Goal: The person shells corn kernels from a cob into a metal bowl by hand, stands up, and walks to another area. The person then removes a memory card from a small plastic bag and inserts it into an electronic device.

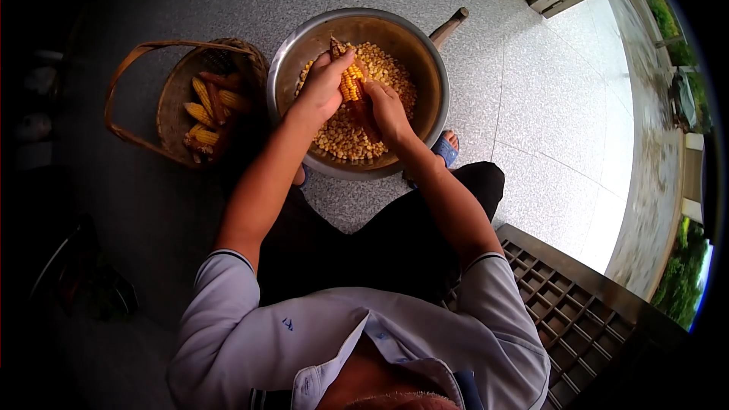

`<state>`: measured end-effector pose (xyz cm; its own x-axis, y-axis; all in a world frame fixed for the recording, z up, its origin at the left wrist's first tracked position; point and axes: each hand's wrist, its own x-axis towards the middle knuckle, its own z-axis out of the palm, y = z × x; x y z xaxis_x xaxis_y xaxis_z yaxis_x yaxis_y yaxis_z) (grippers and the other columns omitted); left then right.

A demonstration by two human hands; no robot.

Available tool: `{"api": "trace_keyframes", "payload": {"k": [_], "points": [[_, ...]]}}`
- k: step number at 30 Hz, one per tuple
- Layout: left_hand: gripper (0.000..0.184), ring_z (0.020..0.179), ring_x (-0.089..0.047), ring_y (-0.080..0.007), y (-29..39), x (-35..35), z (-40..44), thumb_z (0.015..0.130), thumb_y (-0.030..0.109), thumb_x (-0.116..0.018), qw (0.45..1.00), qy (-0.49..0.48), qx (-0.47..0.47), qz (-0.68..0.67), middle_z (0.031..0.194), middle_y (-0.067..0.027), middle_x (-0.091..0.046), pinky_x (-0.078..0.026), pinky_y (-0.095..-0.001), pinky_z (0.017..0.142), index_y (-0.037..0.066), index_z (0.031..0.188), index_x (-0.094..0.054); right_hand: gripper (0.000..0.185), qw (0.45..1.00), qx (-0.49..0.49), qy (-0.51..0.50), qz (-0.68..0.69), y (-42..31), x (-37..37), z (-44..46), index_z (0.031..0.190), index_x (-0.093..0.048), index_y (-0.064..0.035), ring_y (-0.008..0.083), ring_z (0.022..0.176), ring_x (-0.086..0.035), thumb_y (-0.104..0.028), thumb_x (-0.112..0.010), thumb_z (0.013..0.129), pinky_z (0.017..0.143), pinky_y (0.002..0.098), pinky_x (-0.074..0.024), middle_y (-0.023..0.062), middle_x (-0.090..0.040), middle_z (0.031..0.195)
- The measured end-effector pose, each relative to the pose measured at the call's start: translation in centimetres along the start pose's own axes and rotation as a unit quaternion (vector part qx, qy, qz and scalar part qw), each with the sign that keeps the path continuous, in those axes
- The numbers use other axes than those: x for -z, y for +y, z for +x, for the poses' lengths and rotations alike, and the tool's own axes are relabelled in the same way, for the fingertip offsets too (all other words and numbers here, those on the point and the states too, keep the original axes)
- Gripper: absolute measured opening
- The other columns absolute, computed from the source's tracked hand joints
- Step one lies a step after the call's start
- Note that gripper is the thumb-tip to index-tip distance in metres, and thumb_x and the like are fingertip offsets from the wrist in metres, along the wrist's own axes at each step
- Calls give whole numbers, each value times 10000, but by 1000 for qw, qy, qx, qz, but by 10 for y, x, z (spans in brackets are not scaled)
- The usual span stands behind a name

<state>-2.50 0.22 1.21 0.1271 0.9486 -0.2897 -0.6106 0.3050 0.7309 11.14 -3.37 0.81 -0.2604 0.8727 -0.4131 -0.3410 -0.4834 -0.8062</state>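
Over a large metal basin (282,53), my left hand (325,89) is closed around a yellow corn cob (351,83) that still carries rows of kernels. My right hand (387,112) presses against the side of that cob, its fingers wrapped round a reddish-brown piece that looks like a bare cob (366,123). Part of this piece is hidden by the fingers. Loose yellow corn kernels (345,143) cover the bottom of the basin below both hands.
Left of the basin stands a woven basket (168,118) with a tall handle, holding several corn cobs (201,112). A wooden handle (449,27) juts out past the basin's right rim. A slatted dark rack (562,304) lies at lower right. Sandalled feet (446,149) flank the basin.
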Motion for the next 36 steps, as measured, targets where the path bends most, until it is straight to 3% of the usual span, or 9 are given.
{"api": "trace_keyframes", "payload": {"k": [7, 12, 14, 15, 17, 18, 20, 27, 36], "points": [[161, 823, -604, -179, -4, 8, 5, 982, 160, -526, 999, 16, -14, 43, 898, -79, -603, -527, -319, 721, 30, 1076, -542, 442, 910, 214, 45, -352, 18, -1, 4, 1048, -576, 42, 271, 639, -630, -389, -567, 950, 600, 366, -489, 161, -618, 717], [104, 820, -598, -138, -10, 9, 6, 948, 116, -579, 999, 15, -33, 28, 899, -31, -607, -490, -289, 769, 67, 1036, -554, 403, 934, 146, 8, -327, 15, 10, 4, 1055, -576, 47, 333, 702, -641, -342, -553, 955, 643, 423, -479, 212, -626, 755], [111, 837, -595, -134, -11, 9, 5, 947, 116, -582, 999, 15, -29, 28, 915, -24, -606, -486, -288, 782, 69, 1043, -552, 395, 872, 212, 35, -439, 32, 30, 20, 980, -577, 30, 156, 560, -565, -348, -467, 1010, 515, 300, -451, 73, -573, 693], [133, 862, -591, -135, -11, 9, 5, 945, 120, -587, 999, 16, -35, 35, 944, -29, -604, -485, -295, 793, 64, 1059, -549, 395, 872, 212, 36, -440, 31, 29, 19, 980, -577, 30, 156, 560, -565, -348, -467, 1010, 515, 300, -451, 73, -573, 693], [154, 887, -588, -136, -12, 7, 6, 943, 125, -593, 998, 16, -43, 40, 972, -33, -602, -485, -301, 804, 60, 1075, -547, 412, 693, 471, 79, -539, 30, 28, 18, 1054, -569, 56, 262, 560, -570, -346, -530, 974, 537, 379, -456, 150, -580, 692], [174, 917, -580, -140, -13, 6, 6, 946, 138, -591, 998, 32, -50, 28, 1001, -39, -596, -480, -303, 819, 53, 1091, -543, 412, 693, 472, 77, -539, 24, 23, 16, 1054, -569, 56, 262, 560, -570, -346, -530, 974, 537, 379, -456, 150, -580, 692], [195, 947, -573, -143, -11, 4, 5, 949, 151, -589, 997, 48, -58, 17, 1031, -45, -589, -475, -305, 835, 47, 1106, -540, 483, 991, 15, -21, -131, 7, 12, 8, 1073, -561, 61, 186, 529, -550, -408, -555, 957, 493, 329, -444, 88, -575, 691], [205, 1005, -549, -162, -19, 8, 4, 989, 156, -515, 999, 38, -30, 25, 1061, -58, -572, -473, -324, 880, 23, 1143, -543, 466, 933, 142, 47, -327, 14, 5, 8, 863, -575, 4, 134, 469, -494, -422, -450, 1007, 437, 281, -374, 47, -528, 584], [208, 978, -561, -161, -16, 6, 4, 989, 141, -510, 1000, 8, -26, 12, 1060, -58, -577, -474, -327, 881, 22, 1156, -544, 454, 956, 140, 75, -246, 15, 12, 10, 854, -585, 49, 236, 527, -579, -337, -406, 1010, 505, 347, -446, 133, -593, 633]]}}
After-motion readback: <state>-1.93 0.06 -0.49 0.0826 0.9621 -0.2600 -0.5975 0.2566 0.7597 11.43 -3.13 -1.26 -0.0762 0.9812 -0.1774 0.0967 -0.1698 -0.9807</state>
